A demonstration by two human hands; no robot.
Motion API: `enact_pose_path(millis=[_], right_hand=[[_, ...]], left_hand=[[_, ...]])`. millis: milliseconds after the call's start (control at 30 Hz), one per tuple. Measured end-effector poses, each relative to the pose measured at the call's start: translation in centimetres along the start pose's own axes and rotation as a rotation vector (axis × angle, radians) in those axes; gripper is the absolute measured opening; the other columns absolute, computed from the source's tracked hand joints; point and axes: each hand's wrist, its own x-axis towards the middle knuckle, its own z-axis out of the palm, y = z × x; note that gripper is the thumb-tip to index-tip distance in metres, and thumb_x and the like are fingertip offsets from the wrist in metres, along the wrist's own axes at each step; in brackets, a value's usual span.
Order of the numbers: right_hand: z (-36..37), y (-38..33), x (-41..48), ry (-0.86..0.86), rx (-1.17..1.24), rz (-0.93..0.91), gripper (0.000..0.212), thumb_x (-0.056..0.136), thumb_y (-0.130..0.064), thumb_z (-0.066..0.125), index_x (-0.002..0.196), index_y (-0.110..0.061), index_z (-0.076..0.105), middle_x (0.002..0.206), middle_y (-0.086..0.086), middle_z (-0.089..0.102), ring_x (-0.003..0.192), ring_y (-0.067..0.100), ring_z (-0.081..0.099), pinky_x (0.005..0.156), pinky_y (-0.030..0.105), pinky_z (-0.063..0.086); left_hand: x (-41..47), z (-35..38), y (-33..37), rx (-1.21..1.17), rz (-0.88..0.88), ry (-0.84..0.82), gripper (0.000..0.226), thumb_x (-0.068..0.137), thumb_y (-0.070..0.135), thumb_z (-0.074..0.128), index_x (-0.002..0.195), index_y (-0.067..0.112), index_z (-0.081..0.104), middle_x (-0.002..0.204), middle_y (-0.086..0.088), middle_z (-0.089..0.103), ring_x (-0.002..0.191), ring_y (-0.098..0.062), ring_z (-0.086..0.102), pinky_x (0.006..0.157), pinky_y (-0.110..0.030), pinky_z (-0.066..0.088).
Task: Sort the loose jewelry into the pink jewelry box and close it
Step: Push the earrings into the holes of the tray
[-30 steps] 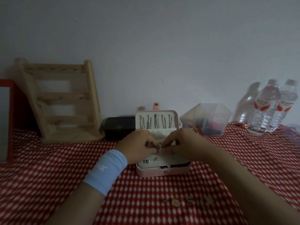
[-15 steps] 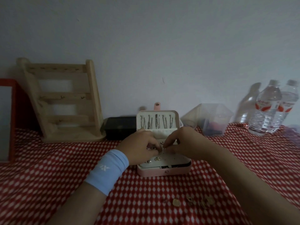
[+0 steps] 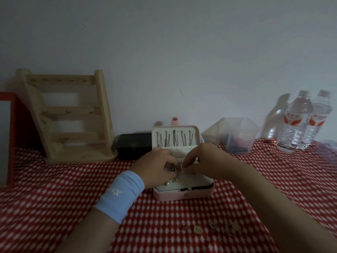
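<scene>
The pink jewelry box (image 3: 182, 195) stands open in the middle of the table, its lid (image 3: 175, 137) upright with several silver necklaces hanging inside. Both hands hover over the white tray of the box. My left hand (image 3: 156, 168), with a light blue wristband, pinches a small round dark earring (image 3: 172, 168). My right hand (image 3: 204, 161) pinches a tiny piece at its fingertips, right next to the left fingers. A few small earrings (image 3: 175, 180) lie in the tray. Several loose gold pieces (image 3: 197, 229) sit on the cloth in front of the box.
A wooden jewelry stand (image 3: 69, 121) is at the back left, a black case (image 3: 134, 146) beside the box. A clear plastic container (image 3: 238, 136) and two water bottles (image 3: 295, 123) stand at the back right. A red-framed mirror (image 3: 7, 136) is at the far left.
Both hands stay over the tray with only small finger movements; the fingertips of the two hands have come a little closer together around the small earring.
</scene>
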Motion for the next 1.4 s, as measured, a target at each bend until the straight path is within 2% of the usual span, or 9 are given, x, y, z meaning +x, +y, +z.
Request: enact_pose_path(millis=[133, 433, 633, 933, 1067, 1133, 1267, 1333, 1400], right_hand=[[-0.09, 0.02, 0.11, -0.024, 0.008, -0.004, 0.014, 0.085, -0.028, 0.078, 0.098, -0.033, 0.08, 0.096, -0.02, 0.073, 0.085, -0.005, 0.062, 0.073, 0.008, 0.045], [0.38, 0.28, 0.31, 0.027, 0.016, -0.011, 0.015, 0.085, -0.027, 0.079, 0.099, -0.032, 0.08, 0.088, -0.021, 0.069, 0.074, -0.009, 0.058, 0.062, 0.002, 0.041], [0.08, 0.74, 0.14, -0.013, 0.028, -0.005, 0.015, 0.084, -0.027, 0.079, 0.097, -0.033, 0.081, 0.095, -0.021, 0.073, 0.086, -0.008, 0.063, 0.071, 0.004, 0.043], [0.36, 0.18, 0.52, -0.053, 0.008, -0.007, 0.016, 0.086, -0.027, 0.077, 0.101, -0.033, 0.08, 0.098, -0.02, 0.073, 0.084, -0.005, 0.061, 0.076, 0.008, 0.047], [0.33, -0.18, 0.54, -0.062, -0.074, -0.031, 0.017, 0.085, -0.031, 0.078, 0.102, -0.034, 0.08, 0.1, -0.019, 0.074, 0.078, -0.007, 0.058, 0.071, 0.006, 0.044], [0.23, -0.06, 0.42, -0.069, -0.075, -0.025, 0.019, 0.086, -0.034, 0.077, 0.105, -0.035, 0.078, 0.102, -0.02, 0.073, 0.081, -0.005, 0.059, 0.074, 0.01, 0.046], [-0.05, 0.64, 0.01, -0.018, -0.006, -0.015, 0.026, 0.09, -0.033, 0.073, 0.116, -0.032, 0.074, 0.102, -0.021, 0.068, 0.079, -0.011, 0.057, 0.07, 0.006, 0.045], [0.11, 0.65, -0.12, 0.012, 0.0, -0.011, 0.021, 0.09, -0.033, 0.073, 0.111, -0.034, 0.076, 0.096, -0.021, 0.069, 0.076, -0.011, 0.057, 0.069, 0.008, 0.048], [0.39, 0.41, -0.21, 0.021, -0.025, -0.017, 0.017, 0.089, -0.037, 0.073, 0.105, -0.037, 0.078, 0.091, -0.022, 0.069, 0.072, -0.009, 0.057, 0.06, 0.005, 0.041]], left_hand=[[-0.01, 0.12, 0.03, 0.001, 0.006, 0.001, 0.012, 0.085, 0.037, 0.069, 0.096, 0.038, 0.075, 0.105, 0.014, 0.058, 0.119, -0.009, 0.042, 0.106, -0.037, 0.04], [0.19, 0.18, -0.16, 0.004, 0.036, 0.003, 0.012, 0.084, 0.037, 0.07, 0.094, 0.039, 0.075, 0.099, 0.01, 0.059, 0.109, -0.011, 0.046, 0.1, -0.037, 0.042], [0.05, 0.17, -0.24, 0.006, 0.045, -0.008, 0.013, 0.086, 0.036, 0.068, 0.097, 0.04, 0.075, 0.102, 0.016, 0.058, 0.11, -0.007, 0.044, 0.103, -0.032, 0.039], [0.03, -0.04, -0.12, 0.044, 0.079, -0.001, 0.014, 0.085, 0.033, 0.069, 0.097, 0.037, 0.076, 0.098, 0.019, 0.059, 0.103, -0.006, 0.049, 0.096, -0.031, 0.044], [0.09, -0.2, -0.02, 0.047, 0.076, 0.051, 0.016, 0.081, 0.035, 0.073, 0.097, 0.033, 0.074, 0.086, 0.023, 0.055, 0.095, -0.003, 0.051, 0.093, -0.031, 0.047], [0.02, -0.19, 0.01, 0.034, 0.082, 0.052, 0.017, 0.081, 0.036, 0.072, 0.097, 0.033, 0.074, 0.087, 0.023, 0.057, 0.096, -0.003, 0.052, 0.094, -0.031, 0.047], [0.03, 0.01, -0.06, -0.014, 0.061, 0.055, 0.015, 0.082, 0.037, 0.072, 0.097, 0.035, 0.073, 0.096, 0.02, 0.064, 0.099, -0.001, 0.052, 0.095, -0.03, 0.046], [0.09, 0.23, 0.16, -0.026, 0.058, 0.062, 0.016, 0.082, 0.036, 0.072, 0.098, 0.034, 0.073, 0.096, 0.021, 0.062, 0.1, -0.001, 0.052, 0.096, -0.03, 0.045], [0.16, 0.4, 0.49, -0.006, 0.061, 0.048, 0.014, 0.082, 0.035, 0.071, 0.097, 0.032, 0.073, 0.093, 0.02, 0.059, 0.098, -0.003, 0.05, 0.095, -0.032, 0.045]])
